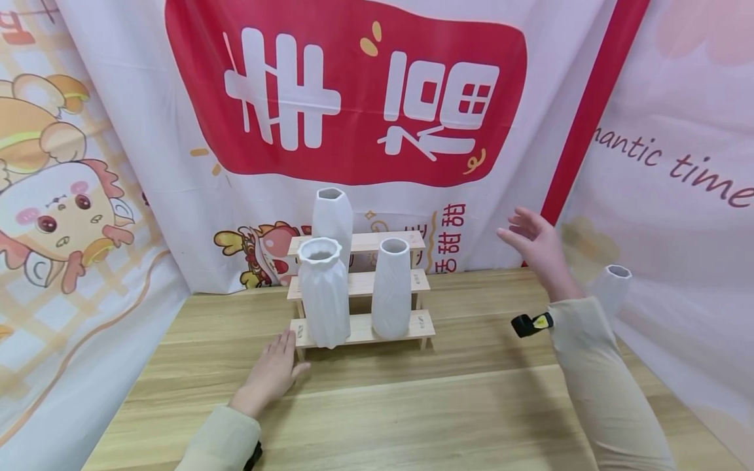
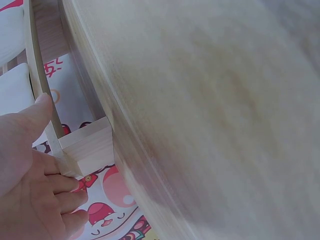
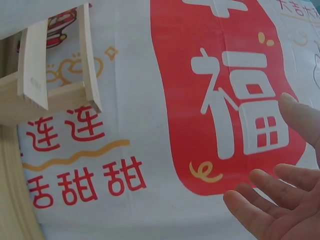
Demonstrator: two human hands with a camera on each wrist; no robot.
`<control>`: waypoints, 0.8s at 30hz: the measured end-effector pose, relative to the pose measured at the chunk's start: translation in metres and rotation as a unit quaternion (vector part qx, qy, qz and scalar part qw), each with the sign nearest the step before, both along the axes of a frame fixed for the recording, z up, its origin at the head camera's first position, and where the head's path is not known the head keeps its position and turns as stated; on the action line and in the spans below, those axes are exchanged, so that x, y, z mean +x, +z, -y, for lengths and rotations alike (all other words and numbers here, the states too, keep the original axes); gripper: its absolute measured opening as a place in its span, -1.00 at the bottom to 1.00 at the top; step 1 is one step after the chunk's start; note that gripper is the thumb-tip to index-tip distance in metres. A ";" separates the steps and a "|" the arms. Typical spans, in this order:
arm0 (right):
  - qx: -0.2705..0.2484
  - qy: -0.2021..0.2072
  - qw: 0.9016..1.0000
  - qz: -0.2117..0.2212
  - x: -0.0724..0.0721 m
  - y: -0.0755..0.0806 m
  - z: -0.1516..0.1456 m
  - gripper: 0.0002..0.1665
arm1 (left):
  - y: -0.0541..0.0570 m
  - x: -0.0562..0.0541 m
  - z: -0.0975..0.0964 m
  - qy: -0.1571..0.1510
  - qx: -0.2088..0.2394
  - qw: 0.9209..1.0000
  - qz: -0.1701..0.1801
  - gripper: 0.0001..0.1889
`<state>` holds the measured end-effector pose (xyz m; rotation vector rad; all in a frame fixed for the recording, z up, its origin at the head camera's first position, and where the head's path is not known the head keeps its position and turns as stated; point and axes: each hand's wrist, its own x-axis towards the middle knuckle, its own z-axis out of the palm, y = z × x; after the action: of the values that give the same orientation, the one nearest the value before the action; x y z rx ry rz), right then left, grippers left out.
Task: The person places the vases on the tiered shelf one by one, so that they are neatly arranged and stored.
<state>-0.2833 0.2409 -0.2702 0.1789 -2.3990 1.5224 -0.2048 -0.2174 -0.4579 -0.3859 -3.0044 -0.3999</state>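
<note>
A small three-tier wooden stand [image 1: 360, 336] holds white vases. On its lowest tier are a fluted vase with a wavy rim [image 1: 325, 294] and a smoother tapered vase [image 1: 391, 291]. Behind them rises a faceted vase [image 1: 332, 216], its base hidden. My left hand [image 1: 272, 373] rests at the stand's front left corner, fingers straight along the side; in the left wrist view the thumb [image 2: 37, 117] lies against a board edge. Raised over the table's right side, my right hand [image 1: 543, 252] has its fingers spread and holds nothing.
Another white vase [image 1: 612, 288] stands at the far right, partly hidden behind the right sleeve [image 1: 601, 373]. All of this is on a wood-grain table [image 1: 412, 418]. A printed cloth [image 1: 471, 222] hangs close behind the stand, with more cloth at both sides.
</note>
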 end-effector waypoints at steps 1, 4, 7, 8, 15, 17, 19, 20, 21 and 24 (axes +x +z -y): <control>-0.004 0.001 1.000 0.001 0.001 -0.001 -0.003 -0.04 | 0.000 0.000 0.000 0.001 0.000 1.000 0.001 -0.22; -0.013 0.002 1.000 0.004 0.001 -0.004 -0.010 -0.05 | 0.000 -0.001 0.000 0.001 -0.001 1.000 0.002 -0.22; -0.017 -0.001 1.000 0.005 0.000 -0.007 -0.017 -0.08 | 0.000 -0.002 0.000 0.002 -0.007 1.000 0.005 -0.22; -0.016 -0.004 1.000 0.005 0.000 -0.008 -0.020 -0.09 | 0.000 -0.002 0.000 0.002 -0.008 1.000 0.005 -0.22; -0.010 -0.019 1.000 0.017 0.003 -0.014 -0.034 -0.07 | 0.001 -0.002 -0.001 0.003 -0.003 1.000 0.004 -0.21; -0.006 -0.019 1.000 0.023 0.004 -0.017 -0.038 -0.06 | 0.000 -0.002 0.000 0.002 -0.004 1.000 0.004 -0.21; -0.006 -0.020 0.999 0.025 0.005 -0.020 -0.041 -0.07 | 0.000 -0.001 0.000 0.000 -0.004 1.000 0.004 -0.21; -0.006 -0.022 0.999 0.023 0.005 -0.022 -0.043 -0.09 | 0.000 -0.001 -0.001 0.000 -0.004 1.000 0.004 -0.21; -0.005 -0.025 0.999 0.022 0.005 -0.024 -0.045 -0.09 | 0.000 -0.001 -0.001 0.000 -0.004 1.000 0.005 -0.21; -0.006 -0.034 0.999 0.012 0.006 -0.029 -0.050 -0.11 | 0.000 -0.001 -0.001 0.000 -0.003 1.000 0.004 -0.21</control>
<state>-0.2770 0.2912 -0.2992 0.0753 -2.3882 1.5166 -0.2058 -0.2166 -0.4576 -0.3871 -3.0140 -0.3943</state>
